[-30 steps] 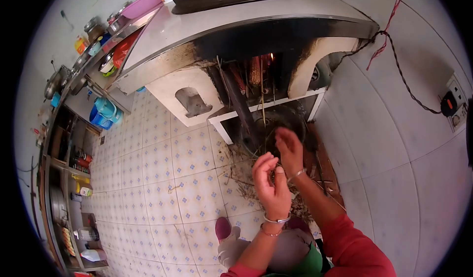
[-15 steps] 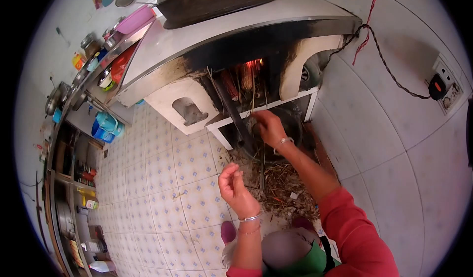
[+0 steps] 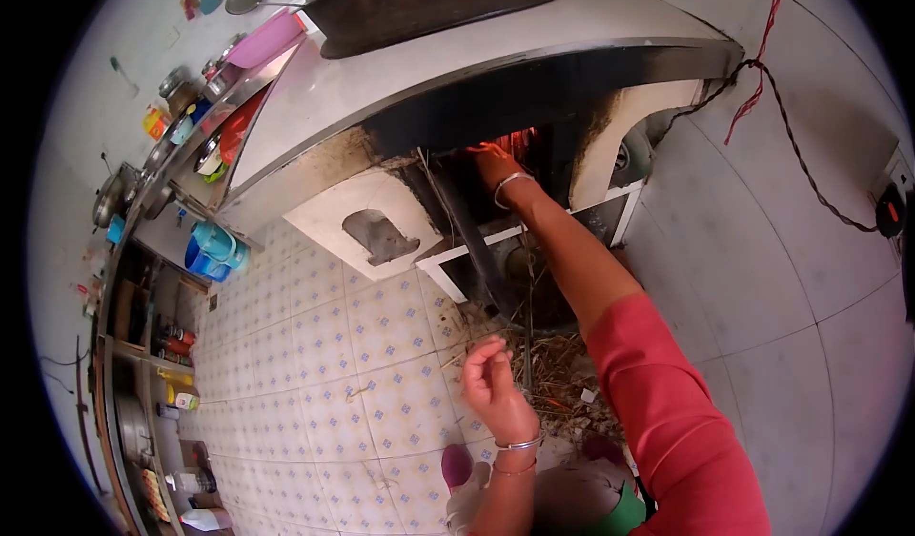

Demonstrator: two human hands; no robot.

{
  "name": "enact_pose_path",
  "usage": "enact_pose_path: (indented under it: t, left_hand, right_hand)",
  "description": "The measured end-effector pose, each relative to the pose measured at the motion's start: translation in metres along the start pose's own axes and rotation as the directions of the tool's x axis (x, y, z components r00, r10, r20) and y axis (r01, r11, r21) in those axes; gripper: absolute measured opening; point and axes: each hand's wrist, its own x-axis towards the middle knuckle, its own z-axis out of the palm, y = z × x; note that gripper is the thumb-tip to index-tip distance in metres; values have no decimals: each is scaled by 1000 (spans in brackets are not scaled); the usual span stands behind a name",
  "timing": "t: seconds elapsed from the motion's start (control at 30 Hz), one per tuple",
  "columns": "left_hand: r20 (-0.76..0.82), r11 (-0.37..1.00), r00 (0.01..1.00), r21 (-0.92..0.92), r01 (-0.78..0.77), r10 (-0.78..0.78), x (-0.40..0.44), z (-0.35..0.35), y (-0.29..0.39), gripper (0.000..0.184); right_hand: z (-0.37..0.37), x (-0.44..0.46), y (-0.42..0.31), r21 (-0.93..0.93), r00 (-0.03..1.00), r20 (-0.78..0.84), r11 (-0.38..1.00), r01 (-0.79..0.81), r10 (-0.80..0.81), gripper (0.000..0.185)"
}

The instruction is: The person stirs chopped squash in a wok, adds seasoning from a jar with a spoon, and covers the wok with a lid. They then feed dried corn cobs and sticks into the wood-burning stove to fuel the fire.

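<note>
My right hand (image 3: pixel 498 166) reaches into the dark mouth of the stove, close to the glowing fire (image 3: pixel 519 141). Its fingertips are lost in the dark and the red glow, so what they hold, if anything, is hidden. Beside that wrist a dark pole (image 3: pixel 467 231) leans out of the opening at a slant. My left hand (image 3: pixel 498 393) is raised over the floor with its fingers curled in towards the thumb. Whether anything small is between them cannot be made out. Straw and twigs (image 3: pixel 558 369) lie on the floor to its right.
A large dark pan (image 3: pixel 429 7) stands on the white stove top (image 3: pixel 381 79). A white ledge (image 3: pixel 440 258) runs below the opening, with a round basin (image 3: pixel 553 319) under it. Tiled wall (image 3: pixel 762 279) rises at the right; shelves (image 3: pixel 143 412) with bottles line the left.
My right hand has gone from in front of the ledge up into the stove opening. My left hand, curled as before, sits a little further right in the view, which has also shifted.
</note>
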Motion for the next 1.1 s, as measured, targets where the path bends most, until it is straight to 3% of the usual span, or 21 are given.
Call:
enact_pose_path:
  t: [0.13, 0.2, 0.23, 0.3, 0.37, 0.43, 0.47, 0.53, 0.63, 0.8, 0.87, 0.93, 0.97, 1.03, 1.1]
  left_hand:
    - [37, 1000, 999, -20, 6, -5, -6, 1, 0, 9]
    - [28, 1000, 1000, -18, 10, -10, -6, 1, 1, 9]
    - [23, 1000, 1000, -14, 16, -16, -7, 0, 1, 9]
    - [21, 1000, 1000, -25, 18, -18, -7, -1, 0, 10]
    - [20, 999, 1000, -39, 22, -21, -7, -2, 0, 10]
    - [18, 998, 999, -45, 36, -36, -7, -3, 0, 11]
    - [19, 998, 999, -43, 43, -42, -7, -3, 0, 11]
    - [-10, 994, 998, -88, 66, -67, -8, -4, 1, 11]
    - [-44, 980, 993, -172, 97, -106, -5, -8, 5, 11]
    - [-40, 965, 991, -236, 112, -124, 4, -22, 4, 12]
    - [-25, 961, 987, -232, 152, -162, 7, -24, 2, 12]
    - [-36, 960, 987, -240, 145, -159, 6, -20, 3, 12]
    - [-46, 958, 986, -246, 146, -162, 5, -19, 3, 13]
    - [-29, 953, 988, -271, 136, -150, 5, -20, 0, 13]
    - [-14, 947, 991, -295, 126, -136, 6, -19, 2, 13]
  right_hand:
    - [-7, -1, -5, 40, 990, -56, 991, 130, -127, 39]
    - [-13, -28, -7, 263, 919, -328, 913, 310, -218, 43]
    - [-20, -46, -12, 265, 921, -323, 914, 308, -217, 43]
    - [-35, -85, -19, 339, 918, -394, 919, 201, -56, 44]
    - [-39, -124, -15, 325, 882, -457, 900, 291, -120, 36]
    - [-31, -165, -13, 519, 911, -387, 850, 89, 141, 29]
    - [-24, -181, -4, 518, 912, -383, 851, 82, 145, 29]
    - [-1, -213, 17, 692, 882, -137, 681, -240, 450, 20]
    - [42, -263, 24, 681, 909, -33, 675, -283, 415, 15]
    - [80, -329, 8, 660, 869, 168, 602, -449, 465, 14]
    - [64, -336, -29, 807, 934, 99, 521, -278, 344, 16]
    - [30, -327, -79, 856, 945, 174, 432, -285, 279, 25]
    - [20, -317, -94, 856, 946, 169, 435, -280, 276, 25]
    - [6, -301, -116, 797, 997, -71, 603, 30, 44, 34]
    - [-7, -287, -128, 826, 994, -63, 564, 5, 84, 42]
